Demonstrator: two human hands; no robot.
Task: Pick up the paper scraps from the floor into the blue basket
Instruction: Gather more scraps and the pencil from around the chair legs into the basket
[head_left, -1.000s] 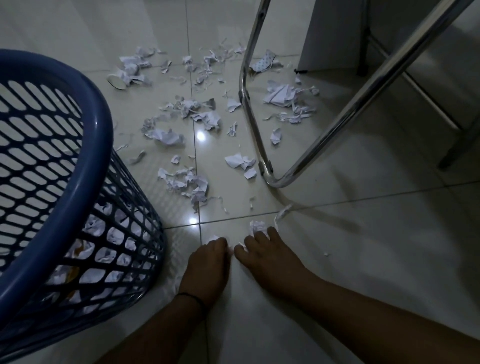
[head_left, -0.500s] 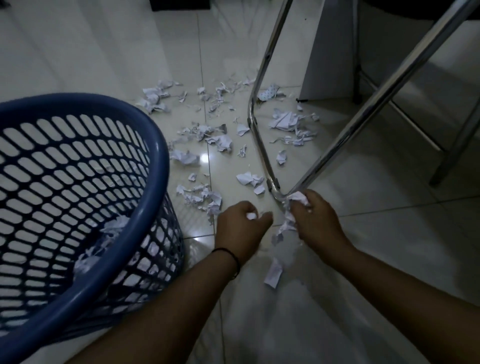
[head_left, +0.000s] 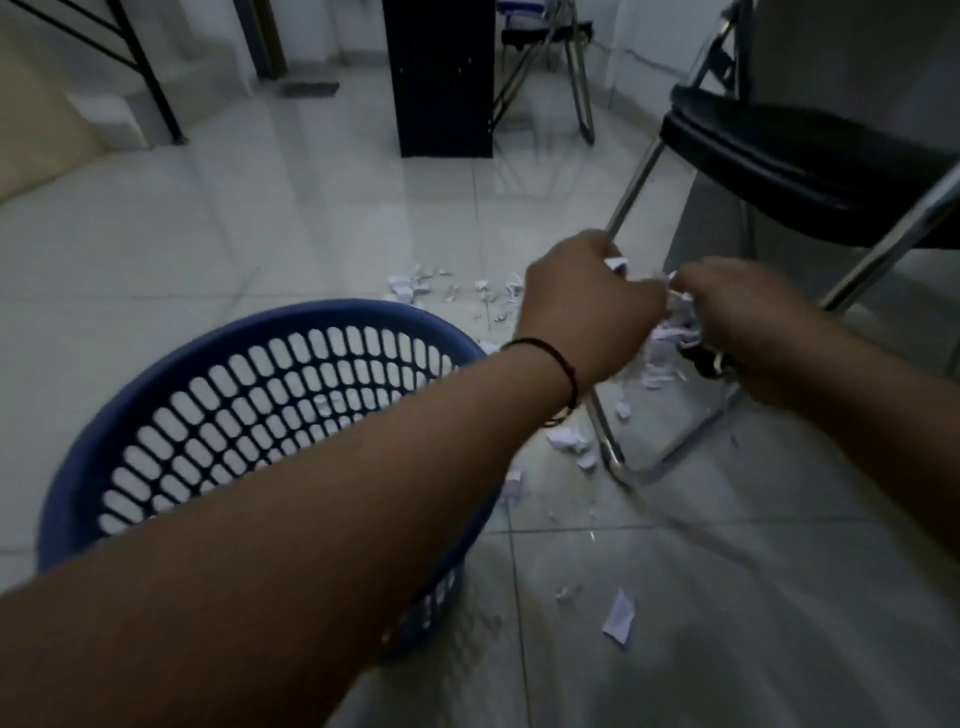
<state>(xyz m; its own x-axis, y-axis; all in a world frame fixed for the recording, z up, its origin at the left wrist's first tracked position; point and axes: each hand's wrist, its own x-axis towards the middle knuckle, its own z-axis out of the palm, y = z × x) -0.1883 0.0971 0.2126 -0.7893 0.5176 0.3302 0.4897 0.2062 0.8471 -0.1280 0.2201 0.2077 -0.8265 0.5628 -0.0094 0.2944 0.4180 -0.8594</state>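
The blue basket (head_left: 119, 415) with a slotted wall stands on the floor at lower left, partly behind my left forearm. Raised above the floor, my left hand (head_left: 587, 306) is closed around white paper scraps, one tip showing at its top. Right beside it, my right hand (head_left: 743, 317) grips a bunch of paper scraps (head_left: 675, 322) between the two hands. More paper scraps (head_left: 415, 283) lie on the tiles beyond the basket, others (head_left: 569, 441) by the chair leg, and one loose scrap (head_left: 619, 616) lies near me.
A folding chair with a black seat (head_left: 810, 156) and chrome legs (head_left: 608, 441) stands at the right, its floor bar among the scraps. A black cabinet (head_left: 441, 78) and another chair stand at the back, a dark metal frame (head_left: 150, 78) at far left.
Both hands have risen from the floor with paper scraps held in them. The view has tilted up, showing more of the room. A scrap dropped earlier lies on the tiles near me.
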